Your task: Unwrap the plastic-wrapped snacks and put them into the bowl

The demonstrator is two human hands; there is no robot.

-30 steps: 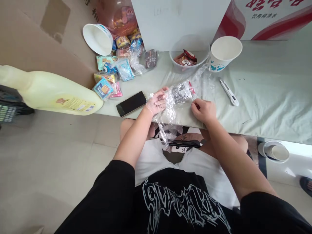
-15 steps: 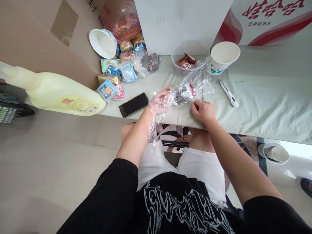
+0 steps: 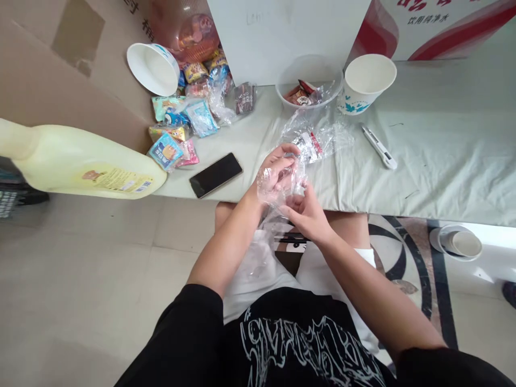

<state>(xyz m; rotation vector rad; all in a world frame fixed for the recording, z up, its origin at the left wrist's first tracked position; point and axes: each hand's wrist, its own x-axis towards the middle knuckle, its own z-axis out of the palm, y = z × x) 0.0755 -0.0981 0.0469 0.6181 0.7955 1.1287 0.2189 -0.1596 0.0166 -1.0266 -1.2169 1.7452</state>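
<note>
Film [image 3: 336,138], bowl [image 3: 281,95], cup [image 3: 365,80] block way ahead; room right of cutter [image 3: 379,146].

The bench [image 3: 443,145] was draped in pale green cloth; on it were laid snacks [image 3: 201,117], a phone [image 3: 216,175], a cutter [image 3: 379,147], a bowl [image 3: 332,72], a cup [image 3: 368,80] and a film-wrapped pack [image 3: 311,146].

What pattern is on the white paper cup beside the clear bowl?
The cup has blue leaf-like shapes low on its side, seen in the head view.

So you're rocking a black tee [image 3: 298,306] with loose, plain black short sleeves [image 3: 181,328], and big spiky lettering [image 3: 310,338] in thin pale outlines sprawled across the front. Below that you've got plain white shorts [image 3: 322,274] on.
</note>
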